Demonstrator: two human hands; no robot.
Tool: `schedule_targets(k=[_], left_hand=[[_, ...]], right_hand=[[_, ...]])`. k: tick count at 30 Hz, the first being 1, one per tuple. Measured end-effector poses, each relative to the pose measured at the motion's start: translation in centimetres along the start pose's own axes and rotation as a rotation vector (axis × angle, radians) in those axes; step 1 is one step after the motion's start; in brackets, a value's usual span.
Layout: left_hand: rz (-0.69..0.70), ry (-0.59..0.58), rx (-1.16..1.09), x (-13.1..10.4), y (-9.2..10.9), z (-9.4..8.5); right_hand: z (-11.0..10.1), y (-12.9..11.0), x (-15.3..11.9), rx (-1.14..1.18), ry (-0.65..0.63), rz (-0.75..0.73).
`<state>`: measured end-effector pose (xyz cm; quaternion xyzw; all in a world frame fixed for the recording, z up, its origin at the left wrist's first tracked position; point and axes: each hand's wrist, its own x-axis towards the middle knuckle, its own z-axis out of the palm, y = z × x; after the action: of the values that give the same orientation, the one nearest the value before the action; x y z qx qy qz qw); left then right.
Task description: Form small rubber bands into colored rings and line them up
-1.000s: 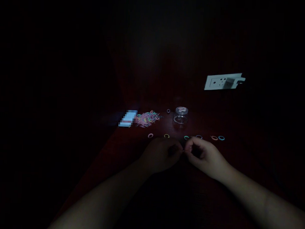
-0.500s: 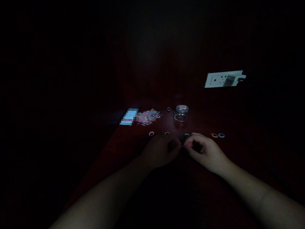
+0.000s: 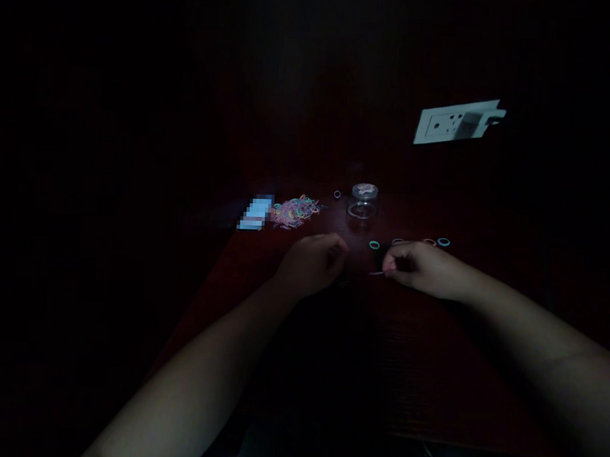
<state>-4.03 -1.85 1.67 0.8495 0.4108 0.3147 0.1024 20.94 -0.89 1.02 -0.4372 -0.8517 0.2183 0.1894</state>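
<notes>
My right hand [image 3: 424, 267] pinches a small pinkish hair tie [image 3: 376, 273], whose loose end sticks out leftward from the fingertips. My left hand [image 3: 311, 265] is apart from it, with its fingers curled toward the thumb and nothing visible between them. Just behind my right hand lie a green hair tie [image 3: 374, 245], a purplish one [image 3: 397, 242] partly covered by the hand, an orange one [image 3: 429, 242] and a blue one [image 3: 443, 242]. A faint small shape below my left fingertips is too dark to make out.
A pile of mixed pastel hair ties [image 3: 295, 212] lies on the dark reddish table [image 3: 430, 366], beside a lit, blurred phone screen [image 3: 256, 213]. A clear lidded jar [image 3: 362, 202] stands further back, with a single hair tie [image 3: 337, 194] to its left. A wall socket [image 3: 456, 122] holds a plug.
My hands have moved apart; the pinkish hair tie stays in my right hand, let go by the left. The view has tipped down, so everything sits higher.
</notes>
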Motion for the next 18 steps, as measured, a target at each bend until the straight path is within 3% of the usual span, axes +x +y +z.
schedule_targets(k=[6, 18], left_hand=[[-0.013, -0.03, 0.092, 0.1, -1.4, -0.1], [-0.03, -0.075, 0.099, 0.2, -0.5, -0.3]], right_hand=[[-0.6, 1.0, -0.1, -0.017, -0.054, 0.099], [-0.7, 0.0, 0.0, 0.059, -0.131, 0.123]])
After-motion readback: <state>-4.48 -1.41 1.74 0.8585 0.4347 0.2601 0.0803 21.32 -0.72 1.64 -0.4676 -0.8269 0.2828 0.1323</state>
